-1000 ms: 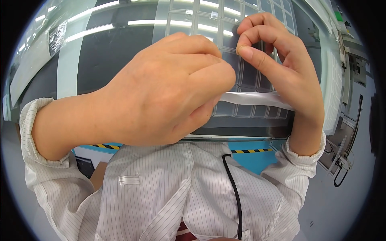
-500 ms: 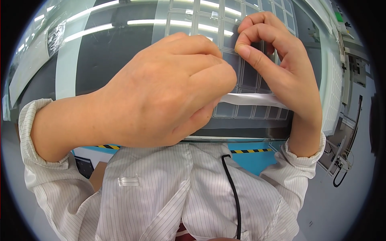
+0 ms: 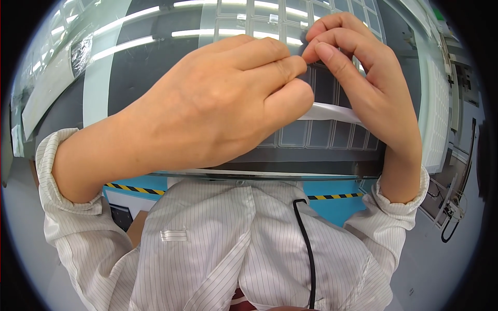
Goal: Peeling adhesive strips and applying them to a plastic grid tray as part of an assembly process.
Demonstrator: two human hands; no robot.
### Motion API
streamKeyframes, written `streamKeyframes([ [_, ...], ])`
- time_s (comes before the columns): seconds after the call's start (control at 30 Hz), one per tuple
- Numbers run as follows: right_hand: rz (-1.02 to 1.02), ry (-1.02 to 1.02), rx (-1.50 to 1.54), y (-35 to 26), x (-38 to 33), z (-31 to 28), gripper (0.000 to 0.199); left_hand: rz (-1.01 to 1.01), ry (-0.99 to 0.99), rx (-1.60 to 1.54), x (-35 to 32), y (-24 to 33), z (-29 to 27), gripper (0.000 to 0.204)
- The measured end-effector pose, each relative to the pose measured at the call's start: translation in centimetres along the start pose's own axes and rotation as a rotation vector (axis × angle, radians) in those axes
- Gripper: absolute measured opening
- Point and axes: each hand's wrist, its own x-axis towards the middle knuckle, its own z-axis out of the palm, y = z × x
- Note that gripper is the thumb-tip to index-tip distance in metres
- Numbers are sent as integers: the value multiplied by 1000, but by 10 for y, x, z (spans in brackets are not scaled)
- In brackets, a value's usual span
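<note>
My left hand point(image 3: 207, 106) is closed, palm down, its fingertips pressed together and reaching to my right hand's fingertips. What its fingers hold, if anything, is hidden behind the knuckles. My right hand point(image 3: 381, 85) makes a pinch, thumb against the curled index finger, and the thing between them is too small or covered to make out. Both hands hover over a clear plastic tray point(image 3: 293, 135) divided into rectangular compartments. A white strip point(image 3: 338, 112) runs from beneath my left hand to behind my right hand, crossing above the tray; both its ends are out of sight.
The tray rests on a dark mat point(image 3: 148, 70) on the work table. Further clear trays point(image 3: 438, 111) stand along the right side. Clear plastic sheeting point(image 3: 49, 98) lies at the far left. Yellow-and-black tape point(image 3: 136, 190) shows below the table's front edge.
The fingers of my left hand have stretched out toward my right hand, so the fingertips now meet. The rest of the scene has shifted slightly to the right in view.
</note>
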Motion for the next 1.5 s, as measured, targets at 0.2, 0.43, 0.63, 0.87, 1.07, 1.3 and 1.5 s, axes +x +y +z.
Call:
streamKeyframes([
  [0.2, 46, -62, -87, -21, 4, -3, 9, 16, 6, 9, 0, 1, -2, 23],
  [0.43, 182, -83, -42, -34, 8, -8, 8, -17, -34, -35, 7, 3, -6, 23],
  [0.63, 110, -108, -108, -24, 12, -10, 8, -1, -10, -91, 3, 15, -2, 15],
  [0.87, 187, -88, -57, -30, 8, -10, 9, 2, -34, -69, 7, 20, -1, 15],
  [1.07, 235, -72, -21, -39, 8, -8, 10, 4, -46, -55, 8, 17, -4, 16],
  [1.3, 290, -61, 116, -29, 4, -11, 7, -6, -60, -56, 10, 17, -4, 17],
  [1.5, 233, -87, 105, -2, -2, -17, 7, 4, -74, -64, 14, 18, -4, 15],
])
